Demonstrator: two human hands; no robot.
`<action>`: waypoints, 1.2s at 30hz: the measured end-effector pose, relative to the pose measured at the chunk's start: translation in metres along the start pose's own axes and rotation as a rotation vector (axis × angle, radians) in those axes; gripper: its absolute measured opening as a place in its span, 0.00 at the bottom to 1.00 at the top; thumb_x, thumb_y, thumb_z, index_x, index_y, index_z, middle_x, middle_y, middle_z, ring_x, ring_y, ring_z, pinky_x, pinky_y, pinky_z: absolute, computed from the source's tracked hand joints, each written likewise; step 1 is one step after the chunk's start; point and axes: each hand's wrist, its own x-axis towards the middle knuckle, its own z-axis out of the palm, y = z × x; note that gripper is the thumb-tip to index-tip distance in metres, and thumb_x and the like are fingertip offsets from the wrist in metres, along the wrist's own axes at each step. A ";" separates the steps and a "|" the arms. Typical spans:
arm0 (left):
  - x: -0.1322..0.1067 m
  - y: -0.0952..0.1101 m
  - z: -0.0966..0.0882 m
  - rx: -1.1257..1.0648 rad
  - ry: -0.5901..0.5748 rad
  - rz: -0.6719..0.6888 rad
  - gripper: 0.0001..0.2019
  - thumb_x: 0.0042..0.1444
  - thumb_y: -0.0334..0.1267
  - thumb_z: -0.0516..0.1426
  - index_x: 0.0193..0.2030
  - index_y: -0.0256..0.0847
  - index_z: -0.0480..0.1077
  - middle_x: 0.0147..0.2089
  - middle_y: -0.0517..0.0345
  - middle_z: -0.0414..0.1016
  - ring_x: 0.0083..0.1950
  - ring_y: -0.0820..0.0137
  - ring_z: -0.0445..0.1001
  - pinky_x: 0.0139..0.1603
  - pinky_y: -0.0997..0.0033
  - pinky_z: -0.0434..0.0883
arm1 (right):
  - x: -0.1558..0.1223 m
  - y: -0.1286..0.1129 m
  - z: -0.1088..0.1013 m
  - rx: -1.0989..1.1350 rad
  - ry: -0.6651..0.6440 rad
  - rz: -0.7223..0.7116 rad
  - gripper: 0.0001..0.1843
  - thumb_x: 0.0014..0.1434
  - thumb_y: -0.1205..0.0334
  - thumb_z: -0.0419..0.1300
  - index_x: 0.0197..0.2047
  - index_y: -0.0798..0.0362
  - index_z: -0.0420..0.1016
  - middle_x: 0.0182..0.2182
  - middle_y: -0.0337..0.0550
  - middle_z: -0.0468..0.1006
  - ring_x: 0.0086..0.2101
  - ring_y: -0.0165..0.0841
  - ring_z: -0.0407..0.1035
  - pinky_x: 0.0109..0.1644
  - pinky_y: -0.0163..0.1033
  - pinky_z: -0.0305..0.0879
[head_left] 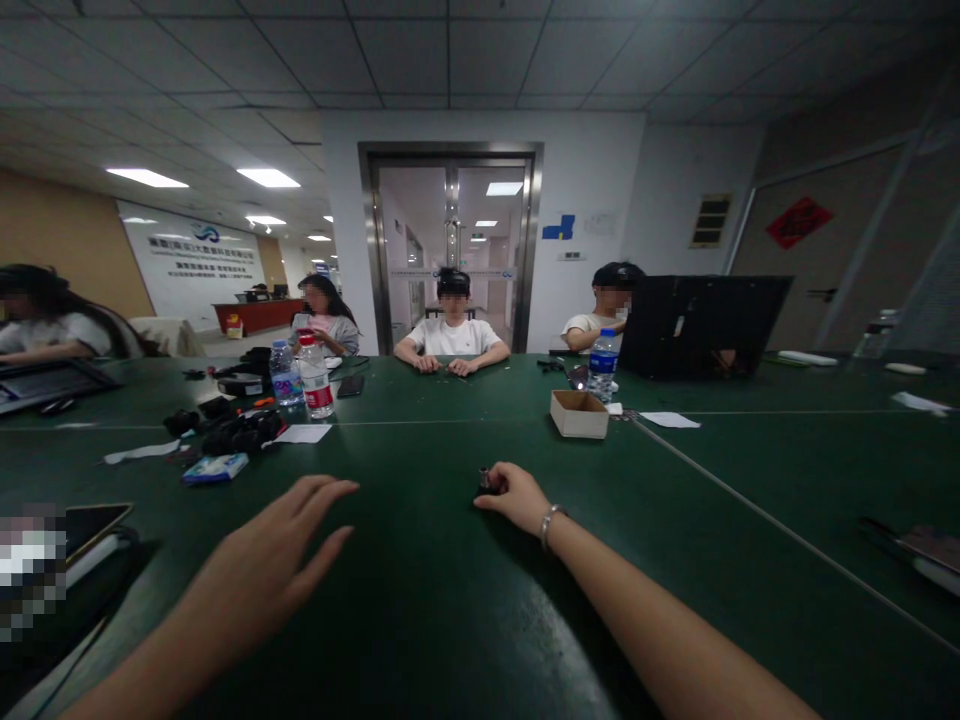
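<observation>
Little black gadget [485, 484] is pinched in the right hand [517, 497], on or just above the green table [420, 600]; left hand [262, 550] empty, thumb and fingers apart; grip looks done, left's not on it yet

Wall panel [131, 280], far beyond the left hand [259, 545] and to its left: a blue logo [205, 233] above a line of large dark Chinese characters, which ends in 有限公司; smaller lines beneath are blurred. Red diamond-shaped sign [799, 221] on the door [836, 255], far beyond the right hand [514, 500] and to its right: one dark character, apparently 福. Glass doors [409, 274], far beyond the right hand and slightly left: band of lettering, too small to read. Red-label bottle [318, 385], beyond the left hand, and blue-label bottle [603, 362], beyond and right of the right hand: print not legible.
</observation>
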 end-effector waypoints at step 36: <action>0.141 0.002 0.198 -0.740 -0.067 -0.069 0.11 0.49 0.35 0.57 0.40 0.39 0.72 0.41 0.52 0.75 0.41 0.68 0.73 0.42 0.70 0.70 | 0.060 -0.004 0.034 0.817 0.040 0.073 0.10 0.50 0.75 0.58 0.38 0.58 0.69 0.28 0.39 0.71 0.19 0.25 0.70 0.22 0.28 0.69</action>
